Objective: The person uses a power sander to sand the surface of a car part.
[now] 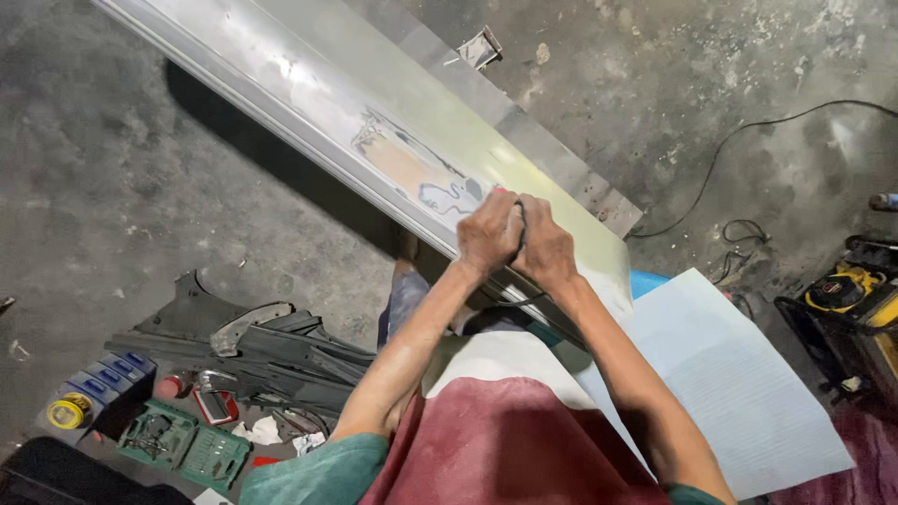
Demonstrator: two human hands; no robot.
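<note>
A: What's under the hands rn?

B: Long pale metal panel (374, 122), running diag from top left down to mid frame, raised above the concrete floor (112, 187). Sanded bare patch (412, 168) w/ dark edges sits just up-left of the hands.

A: And the hands?

B: Left hand (488, 234) and right hand (545, 251) pressed together, both closed round a small tool w/ a red tip (500, 190), mostly hidden so can't tell what kind. Tool's on the panel face, at the patch's lower end.

A: Around that?

B: White sheet (730, 374) lower right. Yellow-black machine (856, 295) at right edge, black cable (748, 131) across the floor. Lower left: dark trim pieces (281, 351), green bit case (182, 447), yellow tape roll (69, 410).
</note>
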